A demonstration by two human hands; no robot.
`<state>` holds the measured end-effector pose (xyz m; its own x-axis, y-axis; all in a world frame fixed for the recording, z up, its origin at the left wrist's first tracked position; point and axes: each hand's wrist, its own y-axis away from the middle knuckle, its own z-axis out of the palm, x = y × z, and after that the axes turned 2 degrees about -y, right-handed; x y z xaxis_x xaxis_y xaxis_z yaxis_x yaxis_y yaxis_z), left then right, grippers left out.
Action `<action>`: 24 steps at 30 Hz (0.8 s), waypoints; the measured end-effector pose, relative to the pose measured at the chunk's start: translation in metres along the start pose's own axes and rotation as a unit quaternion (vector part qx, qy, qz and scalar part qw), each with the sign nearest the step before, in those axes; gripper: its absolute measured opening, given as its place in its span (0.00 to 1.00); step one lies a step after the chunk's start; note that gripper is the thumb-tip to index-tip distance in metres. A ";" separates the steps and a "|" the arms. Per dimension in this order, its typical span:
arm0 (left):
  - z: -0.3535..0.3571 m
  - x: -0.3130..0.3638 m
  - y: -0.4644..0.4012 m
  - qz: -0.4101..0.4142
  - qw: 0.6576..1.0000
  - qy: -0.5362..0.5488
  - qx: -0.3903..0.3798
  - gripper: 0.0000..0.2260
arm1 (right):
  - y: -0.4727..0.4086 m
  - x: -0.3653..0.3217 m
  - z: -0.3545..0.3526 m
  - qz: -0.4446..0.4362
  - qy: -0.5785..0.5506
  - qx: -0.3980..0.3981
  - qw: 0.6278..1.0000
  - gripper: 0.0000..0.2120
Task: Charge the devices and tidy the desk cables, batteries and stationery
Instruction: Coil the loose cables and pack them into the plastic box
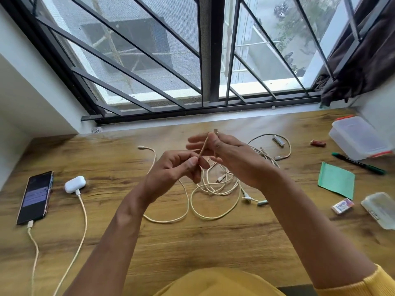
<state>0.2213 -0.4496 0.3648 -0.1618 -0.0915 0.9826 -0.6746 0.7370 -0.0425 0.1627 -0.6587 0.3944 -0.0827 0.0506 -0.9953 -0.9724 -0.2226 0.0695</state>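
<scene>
Head view: the phone (35, 197) and earbud case (75, 184), at 9 o'clock on the desk (213, 242), each have a cable plugged in, so charging looks done. Left to tidy: the tangled cables (213, 186) at centre, and the batteries (318, 143), pen (359, 163) and eraser (342, 205) toward 3 o'clock. The left hand (171, 169) and right hand (233, 159) each pinch one raised cable end (203, 149), remaining fingers loosely spread.
</scene>
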 end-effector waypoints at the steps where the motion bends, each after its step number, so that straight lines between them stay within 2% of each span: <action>1: 0.004 -0.002 0.001 -0.002 1.000 0.001 -0.008 0.12 | -0.001 0.000 0.001 -0.020 -0.027 -0.007 0.999 0.23; 5: 0.016 -0.011 0.002 -0.019 0.999 -0.003 -0.034 0.13 | -0.008 -0.010 0.005 -0.089 -0.146 -0.033 0.985 0.27; 8: 0.017 -0.015 -0.001 -0.018 0.999 -0.029 -0.023 0.13 | -0.010 -0.016 0.006 -0.103 -0.210 -0.065 0.970 0.28; 11: 0.010 -0.016 -0.006 -0.013 0.999 -0.040 -0.011 0.13 | -0.010 -0.017 0.004 -0.089 -0.194 -0.099 0.972 0.27; 14: -0.004 -0.017 -0.010 -0.012 0.999 -0.053 0.000 0.22 | -0.008 -0.018 0.001 -0.065 -0.173 -0.150 0.971 0.26; 16: -0.015 -0.016 -0.012 -0.013 0.998 -0.063 0.007 0.25 | -0.004 -0.020 0.000 -0.030 -0.139 -0.202 0.969 0.25; 19: -0.031 -0.013 -0.016 -0.013 0.997 -0.074 -0.011 0.24 | 0.003 -0.023 -0.001 0.014 -0.001 -0.259 0.966 0.24; 21: -0.036 -0.007 -0.017 -0.018 0.995 -0.093 -0.007 0.23 | 0.004 -0.022 0.002 0.038 0.103 -0.273 0.956 0.24; 24: -0.035 0.004 -0.019 -0.022 0.994 -0.110 -0.015 0.21 | 0.002 -0.017 0.010 0.102 0.196 -0.272 0.937 0.24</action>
<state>0.2592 -0.4407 0.3756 -0.2875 -0.2657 0.9202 -0.6630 0.7486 0.0090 0.1594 -0.6501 0.4118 -0.0643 -0.3839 -0.9211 -0.6816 -0.6573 0.3215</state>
